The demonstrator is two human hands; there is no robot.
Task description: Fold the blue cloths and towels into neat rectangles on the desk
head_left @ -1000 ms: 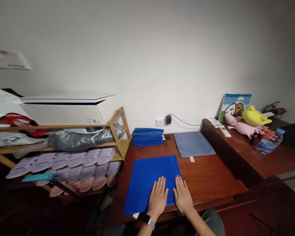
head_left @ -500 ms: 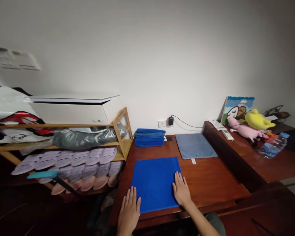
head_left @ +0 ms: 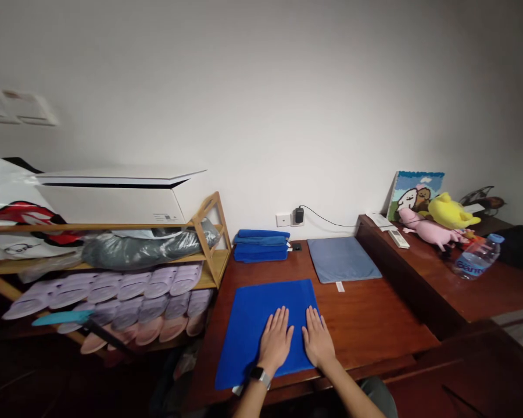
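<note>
A bright blue cloth lies spread out near the front edge of the brown wooden table. Flat on the cloth's middle rests my left hand, its fingers stretched out and a watch on the wrist. My right hand lies palm down over the cloth's right edge, fingers extended. Neither hand grasps anything. Behind, against the wall, is a stack of folded blue cloths. A grey-blue cloth with a white tag lies flat at the back right.
On the left stands a wooden rack with a white box and several slippers. A raised desk on the right bears plush toys, a remote and a plastic bottle. A black charger is plugged into the wall.
My left hand has moved right, from the cloth's left edge onto its middle. The cloth's lower left corner now lies farther left. My right hand stays at the right edge.
</note>
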